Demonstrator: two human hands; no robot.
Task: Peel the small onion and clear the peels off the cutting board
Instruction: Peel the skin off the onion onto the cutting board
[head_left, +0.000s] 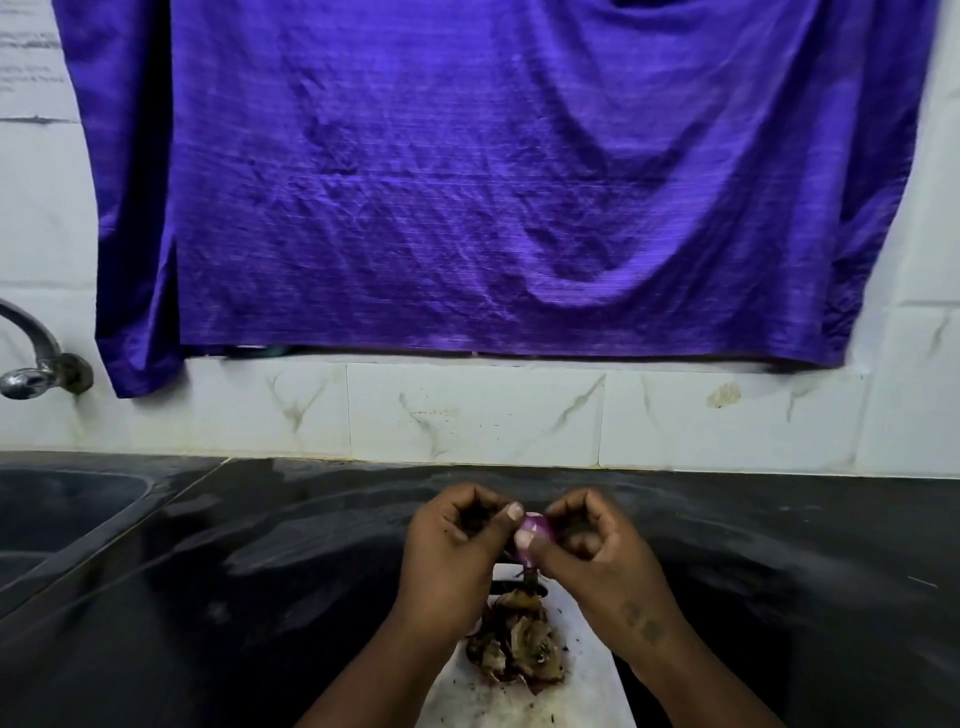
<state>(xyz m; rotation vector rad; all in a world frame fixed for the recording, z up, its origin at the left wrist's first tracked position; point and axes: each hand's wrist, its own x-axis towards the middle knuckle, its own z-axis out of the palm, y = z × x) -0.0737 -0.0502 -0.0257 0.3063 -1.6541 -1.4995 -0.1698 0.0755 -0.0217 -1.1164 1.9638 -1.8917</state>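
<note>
Across the wall ahead hangs a wide purple cloth (493, 171), covering most of the white marbled tiles (467, 410). Below them runs the black countertop (234, 597), with a dark sink (62, 519) set into it at far left. Close to me on the counter lies the white cutting board (587, 670), flecked with dark bits.

My left hand (452, 540) and my right hand (597, 545) are raised over the board's far end, facing each other, fingers curled. A metal tap (36, 364) juts from the wall above the sink. A heap of dry brown peels (519, 644) sits on the board between my forearms.

The small onion (532, 530) is pinched between the fingertips of both hands, a thumb from each side pressing on it. It is clear of the board, above the heap's far edge. It is glossy pink-purple, with its long axis running up and down in the view. Which end is the root I cannot tell. A dark shred hangs beneath it.
</note>
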